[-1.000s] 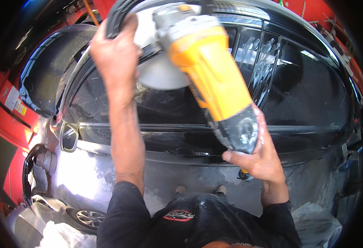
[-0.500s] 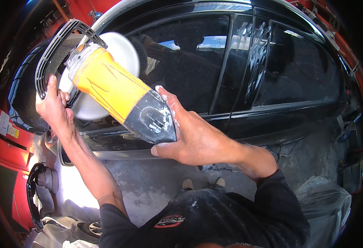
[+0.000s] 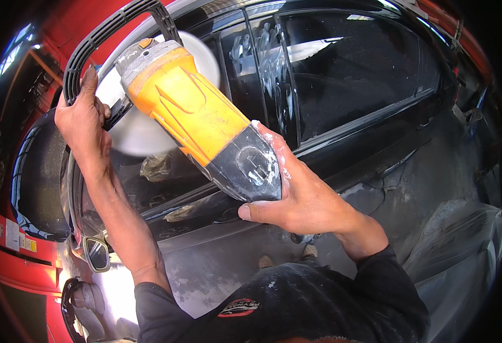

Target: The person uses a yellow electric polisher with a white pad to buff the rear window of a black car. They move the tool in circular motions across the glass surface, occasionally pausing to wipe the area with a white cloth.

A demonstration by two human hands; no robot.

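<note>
A yellow and black car polisher (image 3: 196, 108) is held slanted in front of a black car (image 3: 348, 74). My left hand (image 3: 88, 126) is closed around its black loop handle (image 3: 75, 63), thumb lying along it. My right hand (image 3: 302, 197) wraps the black rear end of the body; white residue marks its fingers. The round white pad (image 3: 202, 54) lies behind the tool's head, its rim blurred. Whether the pad touches the car is hidden. White smears (image 3: 274, 68) streak the pillar between the door windows, right of the pad.
A side mirror (image 3: 96, 254) juts out beneath my left forearm. Red cabinets (image 3: 25, 268) stand at the left. Clear plastic sheeting (image 3: 462, 246) drapes something at the lower right. Grey concrete floor (image 3: 205, 274) lies between me and the car.
Both hands carry the polisher rightward along the car, nearer the smeared pillar. My view has turned too, so the car appears shifted left and tilted. Both grips are the same.
</note>
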